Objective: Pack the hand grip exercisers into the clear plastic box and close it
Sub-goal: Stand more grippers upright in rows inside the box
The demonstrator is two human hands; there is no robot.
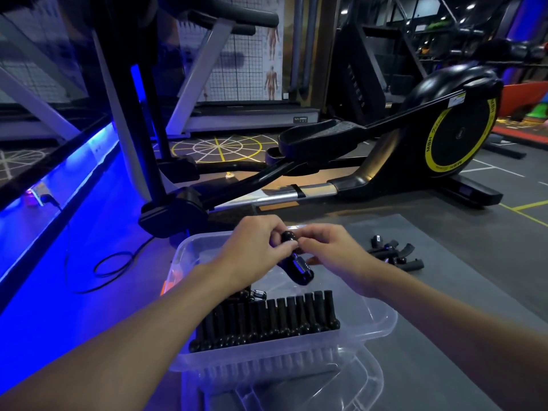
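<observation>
A clear plastic box stands open on the grey mat in front of me. Several black hand grip exercisers lie in a tight row along its near side. Above the box's far half, my left hand and my right hand both pinch one black exerciser, which hangs tilted with its counter facing up. A small pile of loose exercisers lies on the mat to the right of the box. The box's clear lid lies flat beneath the box's near edge.
A black and yellow elliptical trainer stands just beyond the mat. A treadmill frame rises at the left, beside a blue-lit ledge. A black cable loops on the floor left of the box.
</observation>
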